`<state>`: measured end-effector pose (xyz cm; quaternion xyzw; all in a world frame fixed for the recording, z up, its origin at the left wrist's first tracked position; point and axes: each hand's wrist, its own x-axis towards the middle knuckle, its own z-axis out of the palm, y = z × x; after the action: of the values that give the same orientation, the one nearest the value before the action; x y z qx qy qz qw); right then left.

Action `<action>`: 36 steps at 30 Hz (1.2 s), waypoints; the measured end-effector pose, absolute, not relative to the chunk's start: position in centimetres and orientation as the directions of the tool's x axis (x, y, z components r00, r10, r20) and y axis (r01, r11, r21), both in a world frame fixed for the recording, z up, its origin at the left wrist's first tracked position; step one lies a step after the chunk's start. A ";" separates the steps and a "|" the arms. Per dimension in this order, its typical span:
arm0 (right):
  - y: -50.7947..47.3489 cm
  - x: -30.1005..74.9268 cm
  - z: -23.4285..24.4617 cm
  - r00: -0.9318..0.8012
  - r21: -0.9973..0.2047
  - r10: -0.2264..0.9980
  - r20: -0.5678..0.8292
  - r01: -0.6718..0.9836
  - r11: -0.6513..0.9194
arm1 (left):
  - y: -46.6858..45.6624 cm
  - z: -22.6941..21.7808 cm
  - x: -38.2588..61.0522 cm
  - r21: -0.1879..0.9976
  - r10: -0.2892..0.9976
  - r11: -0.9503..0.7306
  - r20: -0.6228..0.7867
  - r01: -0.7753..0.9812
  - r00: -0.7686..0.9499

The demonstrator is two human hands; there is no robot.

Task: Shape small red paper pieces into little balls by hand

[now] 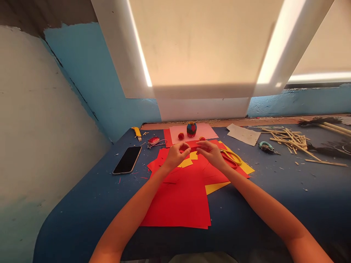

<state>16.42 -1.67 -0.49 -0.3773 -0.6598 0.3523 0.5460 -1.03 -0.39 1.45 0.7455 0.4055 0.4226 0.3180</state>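
Observation:
Both my hands meet over a spread of red paper sheets [181, 197] on a blue table [82, 212]. My left hand [175, 155] and my right hand [211, 151] each pinch an end of a small red paper strip [192, 145] held between them, fingers curled closed. Yellow paper pieces [189, 160] lie under the hands. Yellow-handled scissors [233, 157] rest just right of my right hand. A pink sheet [203, 132] behind carries a small multicoloured paper vase [191, 129] and red paper balls [181, 136].
A black phone [127, 160] lies at the left, with a red keyring item [154, 141] and a yellow cutter [136, 132] behind it. At the right are a white paper [244, 134], a teal tool [266, 147] and several wooden sticks [290, 140]. Blue wall behind.

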 end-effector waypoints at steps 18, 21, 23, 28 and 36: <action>-2.9 15.7 -0.4 -0.164 -0.540 0.713 0.682 0.545 0.641 | -0.6 0.9 -1.0 0.896 0.858 -0.355 0.199 0.267 0.474; -3.0 15.7 -0.5 -0.202 -0.493 0.671 0.714 0.536 0.685 | -0.7 1.0 -1.0 0.900 0.863 -0.359 0.220 0.247 0.454; -2.9 15.8 -0.5 -0.219 -0.481 0.656 0.722 0.522 0.704 | -0.6 1.1 -1.0 0.912 0.867 -0.344 0.218 0.223 0.447; -2.4 16.5 -0.4 -0.295 -0.420 0.593 0.749 0.481 0.769 | -0.5 1.3 -1.0 0.965 0.896 -0.221 0.143 0.142 0.421; -1.8 17.8 -0.3 -0.497 -0.378 0.572 0.653 0.441 0.814 | -0.6 1.9 -1.0 0.997 0.919 -0.060 0.034 0.053 0.392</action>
<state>17.80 -1.82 -0.30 -0.2942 -0.8613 0.0806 0.4064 -1.00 -0.59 1.90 0.6172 0.3939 0.3860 0.5611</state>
